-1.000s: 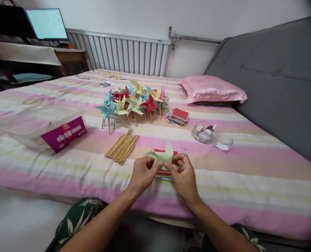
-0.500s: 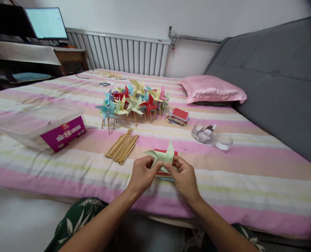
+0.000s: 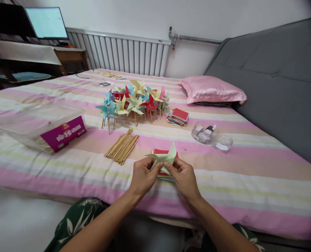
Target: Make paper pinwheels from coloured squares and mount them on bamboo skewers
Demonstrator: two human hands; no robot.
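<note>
A pale green paper pinwheel is pinched between my two hands, its blades folded toward the middle. My left hand grips it from the left, and my right hand from the right, both thumbs meeting at its centre. Whether a pin sits under the thumbs is hidden. Just below and behind it lies a stack of coloured paper squares, red on top. To the left rests a bundle of wooden sticks. Beyond stand several finished pinwheels on sticks, in blue, red, yellow, green and pink.
A clear plastic box with a purple label sits at the left. Another paper stack lies beyond my hands. On the right are a clear container of small parts and its lid. Farther back lies a pink pillow.
The pinwheel has tilted and shifted slightly to the right between my fingers, its upright blade leaning right. My hands have barely moved. Everything else stays put.
</note>
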